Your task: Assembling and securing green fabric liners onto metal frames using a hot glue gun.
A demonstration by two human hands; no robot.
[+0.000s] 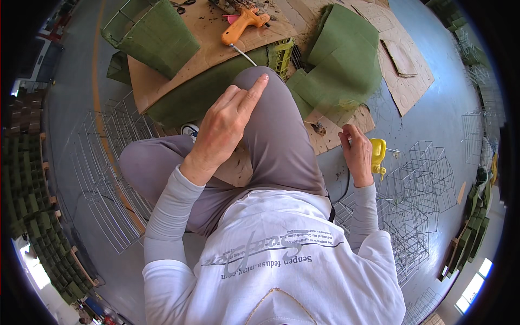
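My left hand (221,125) is over my raised knee, its index finger stretched out and the other fingers partly bent, holding nothing I can see. On the right, my right hand (357,155) has thumb and fingertips brought together at the frayed lower edge of a green fabric sheet (346,67). The fabric spreads, folded, over the work surface beyond my knee. An orange glue gun (242,27) lies on a cardboard sheet (208,62), a pale cord running from its handle towards my knee. At the upper left a green fabric-covered wire basket (160,40) rests on the cardboard's edge.
Bare wire frames stand on the floor at left (111,173) and right (420,189). Beside my right wrist is a yellow plastic tool (378,154). A yellow-green crate (282,57) shows under the cardboard. Stacked green goods (24,200) line the far left.
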